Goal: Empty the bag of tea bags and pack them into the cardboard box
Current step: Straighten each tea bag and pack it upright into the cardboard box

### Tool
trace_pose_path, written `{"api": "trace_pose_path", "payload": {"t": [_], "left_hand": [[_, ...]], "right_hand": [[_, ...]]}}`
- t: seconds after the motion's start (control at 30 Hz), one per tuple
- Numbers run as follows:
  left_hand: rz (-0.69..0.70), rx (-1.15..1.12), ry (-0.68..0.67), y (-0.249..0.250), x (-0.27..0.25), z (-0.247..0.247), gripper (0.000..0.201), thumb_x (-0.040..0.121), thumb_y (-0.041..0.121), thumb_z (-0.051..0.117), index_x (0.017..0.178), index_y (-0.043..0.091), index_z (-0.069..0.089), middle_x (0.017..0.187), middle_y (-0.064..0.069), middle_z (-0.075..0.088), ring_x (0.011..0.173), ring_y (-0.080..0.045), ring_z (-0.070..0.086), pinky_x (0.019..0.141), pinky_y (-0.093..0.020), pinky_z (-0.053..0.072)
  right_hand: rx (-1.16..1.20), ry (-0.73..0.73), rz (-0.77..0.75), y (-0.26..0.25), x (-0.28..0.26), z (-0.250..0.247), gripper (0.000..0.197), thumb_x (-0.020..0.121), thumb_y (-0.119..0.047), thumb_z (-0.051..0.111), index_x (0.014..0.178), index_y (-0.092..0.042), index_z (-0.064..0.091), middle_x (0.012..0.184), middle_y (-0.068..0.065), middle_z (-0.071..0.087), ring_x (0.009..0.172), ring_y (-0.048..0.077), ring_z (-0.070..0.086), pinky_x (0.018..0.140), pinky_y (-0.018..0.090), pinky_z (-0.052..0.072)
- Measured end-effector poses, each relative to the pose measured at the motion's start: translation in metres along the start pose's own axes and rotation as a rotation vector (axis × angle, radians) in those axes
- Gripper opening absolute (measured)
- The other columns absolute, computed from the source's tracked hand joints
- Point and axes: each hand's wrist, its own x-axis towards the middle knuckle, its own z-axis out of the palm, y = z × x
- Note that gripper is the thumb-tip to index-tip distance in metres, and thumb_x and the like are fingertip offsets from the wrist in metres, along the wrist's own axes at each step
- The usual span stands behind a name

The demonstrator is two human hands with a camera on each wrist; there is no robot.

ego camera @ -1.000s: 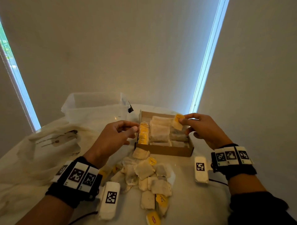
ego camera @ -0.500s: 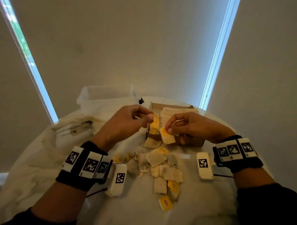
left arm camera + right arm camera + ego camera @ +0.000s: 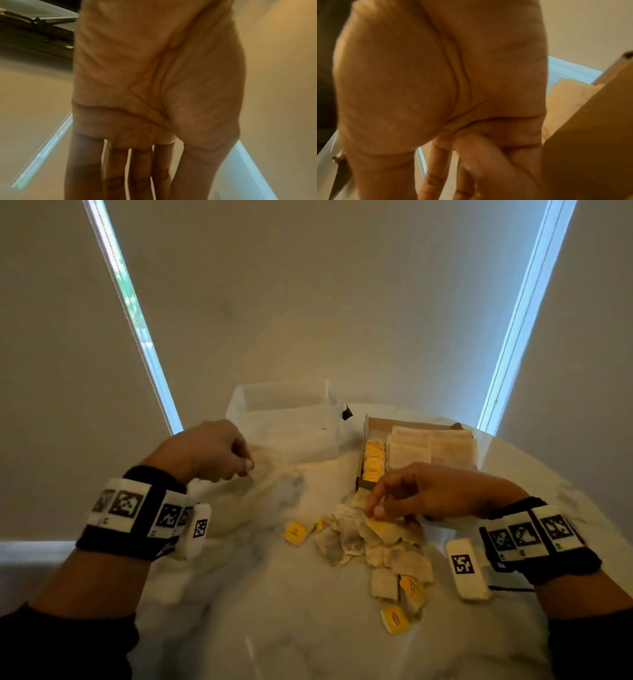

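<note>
The open cardboard box stands at the back right of the table, with tea bags packed flat in it and a row of yellow tags along its left side. In front of it lies a loose pile of tea bags. My right hand is down on the top of that pile, thumb and forefinger pinching a tea bag with a yellow tag. My left hand hovers, loosely curled and holding nothing, over the cream cloth bag. In the right wrist view the box wall is close beside my hand.
A clear plastic container stands behind the cloth bag, left of the box. Loose yellow-tagged bags lie apart from the pile and near the front. The marble table is round, its edge just past the box.
My right hand came from the box down to the pile with a yellow-tagged tea bag. My left hand drew away leftward from the box to above the cloth bag.
</note>
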Motion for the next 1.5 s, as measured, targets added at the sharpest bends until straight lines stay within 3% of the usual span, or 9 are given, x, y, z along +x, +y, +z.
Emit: {"api": "trace_pose_path", "payload": {"t": [0.13,0.37,0.57,0.8,0.9,1.03,1.2,1.37,1.5], "left_hand": [[-0.017,0.006,-0.169,-0.005,-0.001,0.024,0.033,0.097,0.003,0.065,0.127,0.014,0.072,0.114,0.001,0.073,0.092,-0.021,0.074,0.071,-0.03,0.063],[0.25,0.107,-0.115,0.026,-0.019,0.053,0.066,0.1,0.037,0.069,0.158,0.044,0.04,0.144,0.006,0.06,0.126,-0.018,0.054,0.11,-0.037,0.046],[0.254,0.106,-0.082,0.036,-0.03,0.066,0.072,0.095,0.051,0.071,0.156,0.044,0.034,0.154,0.002,0.049,0.134,-0.022,0.055,0.11,-0.043,0.05],[0.133,0.089,0.123,0.015,-0.031,0.065,0.089,0.081,0.079,0.07,0.152,0.03,0.049,0.151,0.007,0.056,0.138,-0.017,0.053,0.11,-0.034,0.045],[0.083,0.128,0.091,0.006,-0.023,0.067,0.124,0.058,0.101,0.05,0.163,0.039,0.03,0.158,0.01,0.052,0.143,-0.019,0.05,0.115,-0.042,0.046],[0.005,0.229,-0.036,-0.002,-0.009,0.065,0.142,0.042,0.114,0.024,0.159,0.036,0.04,0.154,0.005,0.057,0.137,-0.023,0.055,0.114,-0.044,0.047],[0.14,0.287,-0.206,0.027,-0.03,0.033,0.095,0.088,0.089,0.016,0.162,0.035,0.041,0.165,0.002,0.046,0.148,-0.024,0.044,0.123,-0.044,0.034],[0.427,0.127,-0.099,0.042,-0.046,0.008,0.065,0.093,0.075,0.041,0.118,0.028,0.078,0.107,0.009,0.078,0.096,-0.012,0.07,0.094,-0.043,0.057],[0.589,-0.014,-0.101,0.069,-0.045,0.022,0.032,0.099,0.059,0.061,0.113,0.034,0.078,0.102,0.019,0.077,0.095,0.0,0.07,0.089,-0.029,0.058]], "right_hand": [[-0.195,0.077,0.036,-0.003,0.003,-0.005,0.017,0.095,-0.063,0.064,0.107,-0.058,0.075,0.116,-0.03,0.07,0.114,0.0,0.063,0.108,0.034,0.049],[-0.147,0.234,0.024,-0.049,0.022,0.01,0.031,0.09,-0.072,0.063,0.111,-0.05,0.069,0.101,-0.014,0.071,0.089,0.002,0.066,0.081,0.023,0.051],[-0.289,0.402,0.161,-0.063,0.062,0.032,0.055,0.097,-0.062,0.065,0.124,-0.02,0.043,0.089,-0.008,0.06,0.08,0.01,0.062,0.06,0.025,0.044],[-0.331,0.53,0.11,-0.07,0.057,0.028,0.037,0.093,-0.04,0.074,0.105,-0.022,0.044,0.089,-0.002,0.061,0.076,0.018,0.059,0.06,0.032,0.046],[-0.381,0.553,0.057,-0.077,0.055,0.03,0.034,0.095,-0.037,0.072,0.105,-0.022,0.043,0.083,-0.005,0.058,0.069,0.013,0.055,0.055,0.028,0.041],[-0.222,0.437,0.087,-0.078,0.053,0.031,0.028,0.098,-0.036,0.069,0.104,-0.02,0.047,0.086,0.0,0.064,0.072,0.021,0.064,0.058,0.031,0.05],[-0.087,0.289,0.077,-0.067,0.034,0.019,0.045,0.095,-0.066,0.065,0.108,-0.024,0.058,0.089,-0.002,0.078,0.068,0.008,0.075,0.069,0.03,0.064],[-0.295,0.077,0.038,-0.044,0.01,0.007,0.032,0.092,-0.06,0.073,0.119,-0.043,0.068,0.112,-0.023,0.067,0.103,0.001,0.065,0.087,0.02,0.051],[-0.501,-0.039,-0.032,-0.034,0.017,0.031,0.058,0.092,-0.052,0.077,0.145,-0.041,0.056,0.137,-0.014,0.058,0.121,0.009,0.057,0.103,0.034,0.052]]}}
